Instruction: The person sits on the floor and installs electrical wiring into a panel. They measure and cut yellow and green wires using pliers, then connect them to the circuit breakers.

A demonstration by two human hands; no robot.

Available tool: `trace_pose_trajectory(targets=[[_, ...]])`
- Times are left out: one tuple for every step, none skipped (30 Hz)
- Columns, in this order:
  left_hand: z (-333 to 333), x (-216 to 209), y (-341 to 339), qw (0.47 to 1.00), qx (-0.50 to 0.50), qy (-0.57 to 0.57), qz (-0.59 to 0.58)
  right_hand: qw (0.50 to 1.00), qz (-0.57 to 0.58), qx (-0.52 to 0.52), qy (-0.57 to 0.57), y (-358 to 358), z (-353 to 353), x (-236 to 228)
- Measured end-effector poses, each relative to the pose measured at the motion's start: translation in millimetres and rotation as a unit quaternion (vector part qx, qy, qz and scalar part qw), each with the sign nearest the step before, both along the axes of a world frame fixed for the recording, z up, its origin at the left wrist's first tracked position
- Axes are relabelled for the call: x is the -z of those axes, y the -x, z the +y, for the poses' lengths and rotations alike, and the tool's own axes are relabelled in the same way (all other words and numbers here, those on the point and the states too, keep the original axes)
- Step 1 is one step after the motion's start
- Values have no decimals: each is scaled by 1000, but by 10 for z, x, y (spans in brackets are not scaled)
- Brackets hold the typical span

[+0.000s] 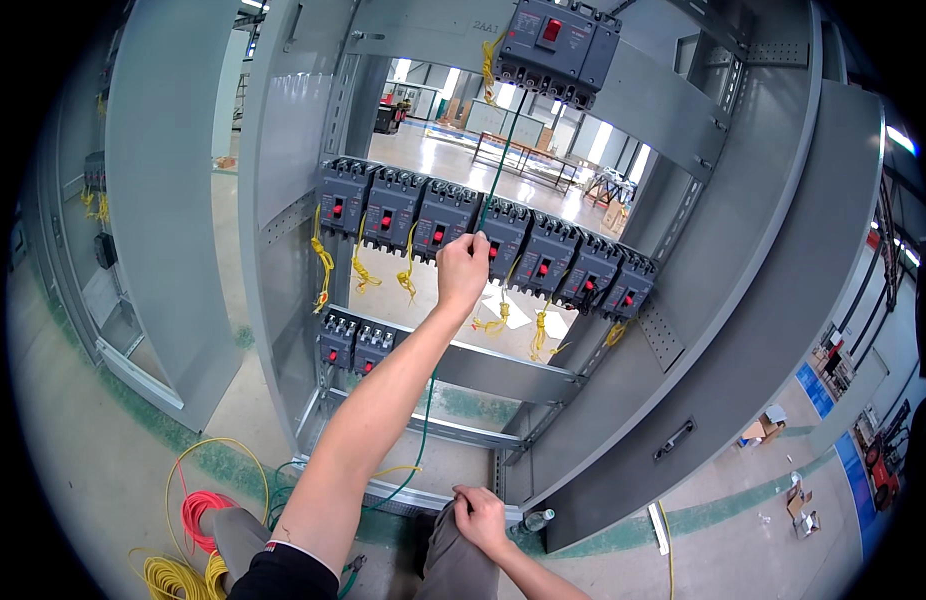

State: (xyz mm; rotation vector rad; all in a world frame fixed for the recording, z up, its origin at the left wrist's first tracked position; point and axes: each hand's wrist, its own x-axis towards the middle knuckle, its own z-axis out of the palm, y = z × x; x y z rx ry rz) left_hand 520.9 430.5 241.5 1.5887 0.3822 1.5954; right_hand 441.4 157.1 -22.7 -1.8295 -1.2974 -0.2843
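Observation:
My left hand (463,268) reaches up to the row of breakers, its fingers closed in a pinch on a green wire (502,165). Above the hand, the wire runs taut up to the large circuit breaker (549,48). Below, it hangs past my forearm towards the floor. Right behind my fingers is a dark grey circuit breaker (503,238) with a red toggle, one of several side by side. Tied yellow wires (408,272) dangle under them. My right hand (480,517) lies on my knee, holding nothing, fingers loosely laid out.
Grey cabinet walls (283,130) and a wide panel (703,330) enclose the frame. Two smaller breakers (355,343) sit lower left. Red wire (205,515) and yellow wire (173,578) lie coiled on the floor, left. A clear bottle (536,520) stands beside my knee.

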Motion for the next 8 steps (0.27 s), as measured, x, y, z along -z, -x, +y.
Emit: trace_pose_trajectory(targets=[[-12, -5, 4, 1000, 3, 2, 1, 1000, -2, 1, 1, -3, -6, 2], [-23, -9, 8, 1000, 5, 5, 3, 1000, -1, 1, 2, -6, -11, 4], [-34, -12, 12, 1000, 8, 7, 4, 1000, 1, 2, 3, -10, -15, 4], [-24, -8, 7, 1000, 1, -1, 1, 1000, 2, 0, 4, -9, -14, 3], [-12, -9, 0, 1000, -6, -10, -3, 1000, 4, 0, 6, -8, -13, 0], [0, -7, -6, 1000, -13, -19, -6, 1000, 7, -1, 8, -6, -11, -7], [1, -3, -12, 1000, -11, -14, 2, 1000, 9, 0, 10, -9, -16, -13], [3, 2, -15, 1000, -10, -9, 10, 1000, -6, 1, 5, -8, -18, -24]])
